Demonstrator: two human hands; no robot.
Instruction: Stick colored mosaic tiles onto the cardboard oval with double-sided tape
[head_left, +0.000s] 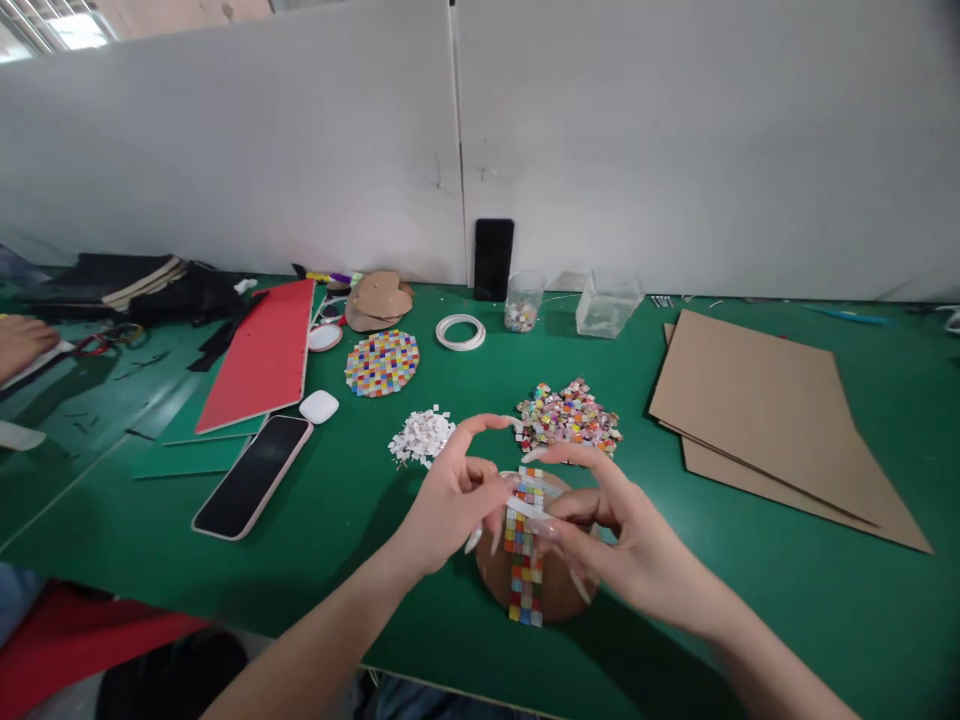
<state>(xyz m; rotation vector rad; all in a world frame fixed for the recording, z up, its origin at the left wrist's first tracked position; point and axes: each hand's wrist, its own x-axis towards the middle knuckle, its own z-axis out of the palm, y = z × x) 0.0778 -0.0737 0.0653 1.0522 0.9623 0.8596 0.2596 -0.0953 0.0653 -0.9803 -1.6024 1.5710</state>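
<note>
Evidently, in the head view, the risk lies under the fingers. The disc (566,580) rests close to the near edge of the desk (862,620), right of that edge's middle, with a column of tiles (526,575) running down it to its near rim. A dipping nail could catch these tiles and skew the rows, if they are loosely fixed; I cannot tell from here whether they are. The strip (527,508), held above them, could crease or slip if the two hands pull unevenly. A careless knuckle could also scatter the coloured heap (568,415), just beyond the disc toward the desk's far edge, or the white heap (420,438) to its left.

Fingers: the left hand (459,492) closes thumb and curled fingers on the strip's left end, its index arched well clear. The right hand (619,530) pinches the other end likewise, thumb uppermost, index raised and bent. Which fingertip backs each thumb is hidden.
</note>
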